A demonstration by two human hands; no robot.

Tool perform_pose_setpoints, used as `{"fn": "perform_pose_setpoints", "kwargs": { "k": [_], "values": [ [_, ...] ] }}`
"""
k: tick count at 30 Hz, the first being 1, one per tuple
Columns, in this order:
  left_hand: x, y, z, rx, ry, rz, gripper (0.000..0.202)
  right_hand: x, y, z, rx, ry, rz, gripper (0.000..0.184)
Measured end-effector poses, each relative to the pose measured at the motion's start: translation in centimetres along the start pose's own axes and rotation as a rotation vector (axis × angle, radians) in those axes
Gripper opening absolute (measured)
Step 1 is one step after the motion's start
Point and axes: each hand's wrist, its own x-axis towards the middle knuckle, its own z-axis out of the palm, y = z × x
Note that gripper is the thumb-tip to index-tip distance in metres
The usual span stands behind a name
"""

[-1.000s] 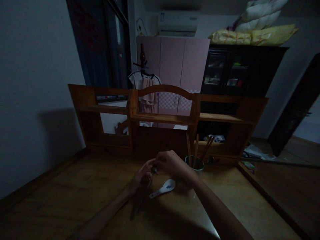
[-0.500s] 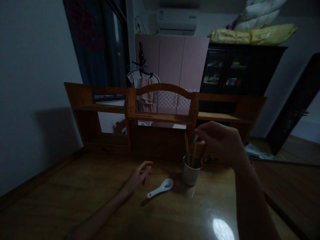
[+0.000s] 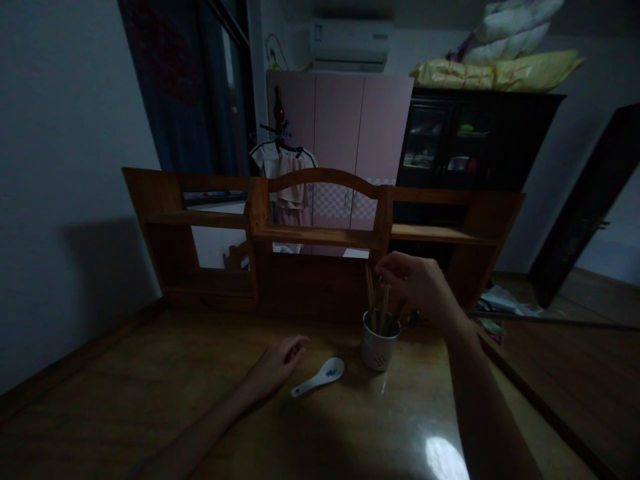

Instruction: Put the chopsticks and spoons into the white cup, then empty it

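Note:
A pale utensil cup stands on the table with several wooden chopsticks upright in it. A metal spoon or ladle leans out over its right side. Just above the cup is my right hand, its thumb and fingers pinched together by the chopstick tops. What it pinches is too small and dark to make out. My left hand rests on the tabletop, fingers loosely bent and apart, holding nothing. Between that hand and the cup lies a white ceramic soup spoon with a blue pattern, bowl to the right.
A wooden shelf unit runs along the back of the wooden table. Beyond it are a pink wardrobe, a dark cabinet and hanging clothes. A wall borders the table's left side.
My right hand has moved left and slightly down, closer over the cup, still pinched. My left hand has shifted slightly, staying on the table. The soup spoon and cup stay in place.

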Motion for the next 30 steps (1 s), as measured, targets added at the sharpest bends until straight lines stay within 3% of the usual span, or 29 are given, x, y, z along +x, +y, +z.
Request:
{"fn": "perform_pose_setpoints", "kwargs": {
  "k": [6, 15, 25, 30],
  "values": [
    [0.2, -0.8, 0.1, -0.068, 0.006, -0.067, 0.039, 0.5, 0.3, 2.3, -0.024, -0.111, 0.004, 0.007],
    [0.3, -1.0, 0.4, -0.098, 0.008, -0.039, 0.034, 0.3, 1.9, 5.1, -0.066, -0.348, 0.053, 0.006],
    [0.1, 0.1, 0.1, -0.103, -0.016, -0.035, 0.036, -0.3, 2.7, 5.3, -0.034, -0.517, 0.09, 0.003],
    [0.1, 0.0, 0.1, -0.076, -0.014, -0.023, 0.035, -0.4, 2.6, 5.2, 0.002, -0.608, 0.104, 0.02]
  ]
}}
